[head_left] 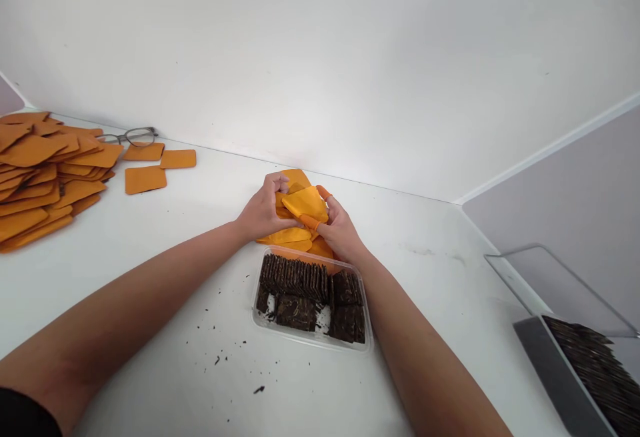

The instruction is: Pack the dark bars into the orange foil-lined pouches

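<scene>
Just beyond a clear plastic container (257,320) lie several orange-yellow pouches (287,237). Over them my right hand (340,227), with orange covers on the thumb and a finger, pinches one yellow pouch (306,203). My left hand (267,207) is on the left side of that pouch, its fingers curled and its thumb reaching under it; whether it grips this pouch or another one is hidden. Dark brown pressed squares (295,277) stand in rows inside the container, and some lie flat at its near side.
A large heap of filled orange pouches (40,177) is at the far left, with glasses (140,135) and single flat pouches (145,179) beside it. Dark crumbs (259,389) dot the table. At the lower right is a grey bin (555,370) of dark pieces with a wire handle.
</scene>
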The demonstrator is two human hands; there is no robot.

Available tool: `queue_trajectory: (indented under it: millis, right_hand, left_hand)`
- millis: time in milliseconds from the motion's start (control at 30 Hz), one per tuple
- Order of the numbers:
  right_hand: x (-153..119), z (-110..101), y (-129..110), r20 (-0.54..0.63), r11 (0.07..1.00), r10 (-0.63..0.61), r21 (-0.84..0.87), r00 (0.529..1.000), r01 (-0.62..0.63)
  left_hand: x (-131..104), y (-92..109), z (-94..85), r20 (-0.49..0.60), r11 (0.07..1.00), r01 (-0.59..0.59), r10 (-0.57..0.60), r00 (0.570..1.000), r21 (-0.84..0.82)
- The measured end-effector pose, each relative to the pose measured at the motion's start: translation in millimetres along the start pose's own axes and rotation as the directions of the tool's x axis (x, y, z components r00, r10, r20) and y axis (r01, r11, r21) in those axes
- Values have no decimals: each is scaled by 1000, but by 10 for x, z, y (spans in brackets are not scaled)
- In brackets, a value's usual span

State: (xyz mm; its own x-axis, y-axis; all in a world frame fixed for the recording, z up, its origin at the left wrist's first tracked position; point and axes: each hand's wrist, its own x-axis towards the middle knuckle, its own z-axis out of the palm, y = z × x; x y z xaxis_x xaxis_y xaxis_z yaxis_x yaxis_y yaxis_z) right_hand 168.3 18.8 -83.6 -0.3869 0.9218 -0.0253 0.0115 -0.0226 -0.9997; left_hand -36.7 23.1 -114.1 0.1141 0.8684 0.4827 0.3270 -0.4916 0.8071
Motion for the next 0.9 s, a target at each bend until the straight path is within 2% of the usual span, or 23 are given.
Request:
queue_trajectory:
  millis: [133, 300, 400, 533, 700, 800, 900]
  right_hand:
    - [7, 31, -17, 6, 1000, -9, 26, 1000, 9]
    - [13, -2, 24, -96, 998, -50, 25, 994, 53]
    - [22, -60, 42, -162, 998, -59, -3, 985, 59]
    - [40, -135, 35, -222, 996, -86, -48, 971, 77]
    - [38, -143, 28, -197, 995, -90, -66, 976, 78]
    - [52, -145, 1, -174, 994, -103, -60, 979, 94]
    - [73, -184, -40, -165, 990, -140, -55, 976, 132]
  left_hand:
    - [15, 7, -6, -9, 999, 12, -13, 1000, -34]
    - [63, -15, -64, -35, 986, 127, -132, 991, -112]
    - [78, -28, -79, 26, 962, 209, -207, 978, -179]
    - [62, -12, -48, 148, 931, 263, -231, 962, -255]
    - [64, 41, -46, 221, 925, 295, -243, 944, -240]
    - [75, 115, -49, 162, 936, 279, -247, 955, -216]
    - [62, 222, 1, -10, 954, 219, -226, 974, -205]
